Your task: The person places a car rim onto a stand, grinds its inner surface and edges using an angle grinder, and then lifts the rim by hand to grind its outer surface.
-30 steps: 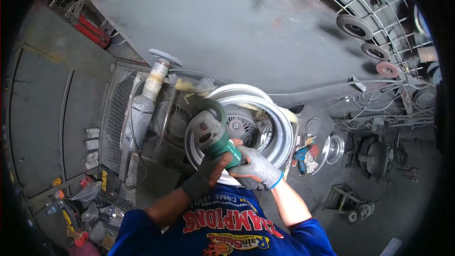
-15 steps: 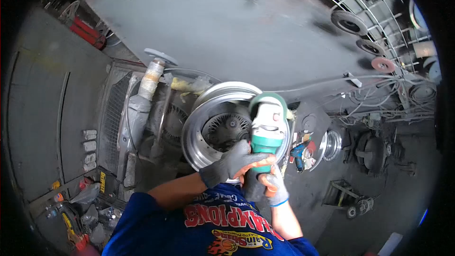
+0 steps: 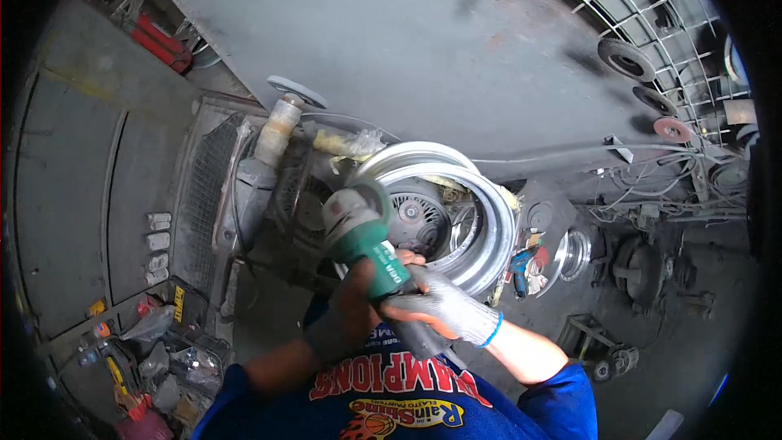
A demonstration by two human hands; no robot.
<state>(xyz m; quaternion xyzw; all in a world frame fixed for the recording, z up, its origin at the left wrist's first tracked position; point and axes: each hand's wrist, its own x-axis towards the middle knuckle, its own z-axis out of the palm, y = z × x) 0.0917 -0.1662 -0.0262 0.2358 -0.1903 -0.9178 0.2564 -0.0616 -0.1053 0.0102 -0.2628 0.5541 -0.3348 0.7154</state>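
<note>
A green and grey angle grinder (image 3: 371, 248) lies across the left side of a shiny metal wheel rim (image 3: 491, 236), its head pointing up and left. My left hand (image 3: 346, 310), in a grey glove and blurred, is wrapped round the grinder's body. Gloved as well, with a blue cuff, my right hand (image 3: 440, 305) grips the tool's rear part from the right. Whether the disc touches the rim cannot be made out.
A machine with a tape-wrapped shaft (image 3: 278, 129) stands left of the rim. Discs (image 3: 627, 59) hang on a wire rack at the upper right. A blue drill (image 3: 521, 273) lies right of the rim, and a cluttered toolbox (image 3: 191, 318) sits lower left.
The grinder has swung from the rim's right side to its left, both hands moving with it. It now tilts up-left. The view has shifted slightly.
</note>
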